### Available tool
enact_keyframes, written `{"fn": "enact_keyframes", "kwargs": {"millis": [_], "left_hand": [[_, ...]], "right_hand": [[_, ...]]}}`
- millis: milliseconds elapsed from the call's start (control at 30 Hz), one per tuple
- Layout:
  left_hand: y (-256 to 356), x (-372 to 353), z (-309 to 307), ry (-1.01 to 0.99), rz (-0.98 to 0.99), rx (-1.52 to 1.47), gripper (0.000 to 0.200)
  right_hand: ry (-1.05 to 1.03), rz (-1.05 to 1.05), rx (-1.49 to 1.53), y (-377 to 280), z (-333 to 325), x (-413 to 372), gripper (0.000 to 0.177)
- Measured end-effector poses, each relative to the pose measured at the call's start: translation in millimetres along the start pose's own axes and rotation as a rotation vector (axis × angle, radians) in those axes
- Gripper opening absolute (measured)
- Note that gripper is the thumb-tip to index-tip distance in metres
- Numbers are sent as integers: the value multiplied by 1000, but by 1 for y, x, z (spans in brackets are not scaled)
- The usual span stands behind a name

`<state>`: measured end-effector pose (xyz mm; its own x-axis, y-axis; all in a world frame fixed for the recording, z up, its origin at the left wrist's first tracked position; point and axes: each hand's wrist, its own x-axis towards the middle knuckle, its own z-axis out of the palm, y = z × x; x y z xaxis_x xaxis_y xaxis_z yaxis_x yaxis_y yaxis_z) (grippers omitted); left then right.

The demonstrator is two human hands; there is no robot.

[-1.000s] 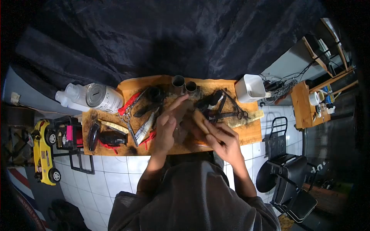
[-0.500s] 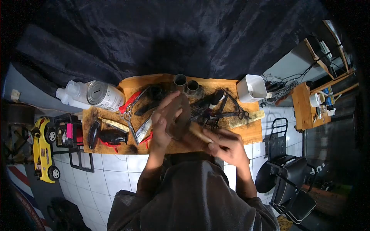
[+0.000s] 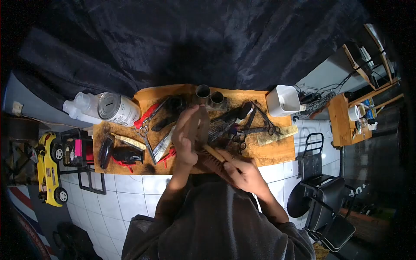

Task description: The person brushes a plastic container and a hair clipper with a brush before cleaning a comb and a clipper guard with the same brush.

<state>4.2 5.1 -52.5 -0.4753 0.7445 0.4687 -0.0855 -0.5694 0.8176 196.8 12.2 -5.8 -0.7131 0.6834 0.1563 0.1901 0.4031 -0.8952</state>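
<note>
My left hand (image 3: 185, 138) holds a flat brown oval object (image 3: 201, 126) upright over the wooden board (image 3: 273, 151). My right hand (image 3: 241, 170) grips a wooden-handled brush (image 3: 213, 157), its bristle end low against the brown object's bottom edge near the board's front edge. A dark comb (image 3: 219, 128) lies just behind the brown object. Scissors (image 3: 260, 125) and other dark tools lie on the board to the right of my hands.
Red-handled scissors (image 3: 147, 118), a black clipper (image 3: 125, 155) and metal blades lie on the board's left. Two metal cups (image 3: 209, 96) stand at the back. A silver can (image 3: 117, 109), plastic bottles (image 3: 80, 106), a white bin (image 3: 282, 99), a yellow toy car (image 3: 47, 167) and a black chair (image 3: 323, 199) surround it.
My right hand has drawn the brush down and toward me, from the middle of the board to its front edge. My left hand tilted the brown object more upright.
</note>
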Motion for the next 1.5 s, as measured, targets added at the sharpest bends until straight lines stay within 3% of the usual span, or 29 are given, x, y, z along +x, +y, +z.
{"fn": "enact_keyframes", "kwargs": {"millis": [67,167,467,567,700,867,967,1033,1100,1200,1333,1500], "left_hand": [[1,1,2,-63,83,144,71],[2,9,-4,-226,243,334,68],[9,5,-7,-260,220,418,63],[5,3,-6,-279,230,302,63],[1,-5,2,-270,319,413,62],[1,7,-3,-146,320,480,60],[6,8,-5,-205,292,433,58],[5,0,-2,-107,173,398,61],[-1,-7,-1,17,53,291,64],[0,-8,2,-51,62,182,69],[13,-15,21,-202,109,473,74],[9,-15,26,-68,159,493,65]], "right_hand": [[-52,183,156,-1,-5,-4,37],[-41,136,125,1,-8,-6,37],[59,169,390,20,-15,-9,40],[129,130,407,20,-7,5,41],[195,143,470,16,4,14,41],[52,149,323,9,0,-1,38],[-14,134,247,11,-4,-7,38],[-65,120,222,13,-11,-8,38],[-15,94,168,27,-15,-8,40],[144,107,208,28,-10,-1,42],[295,94,126,7,3,11,42],[296,-38,16,-2,7,10,45]]}}
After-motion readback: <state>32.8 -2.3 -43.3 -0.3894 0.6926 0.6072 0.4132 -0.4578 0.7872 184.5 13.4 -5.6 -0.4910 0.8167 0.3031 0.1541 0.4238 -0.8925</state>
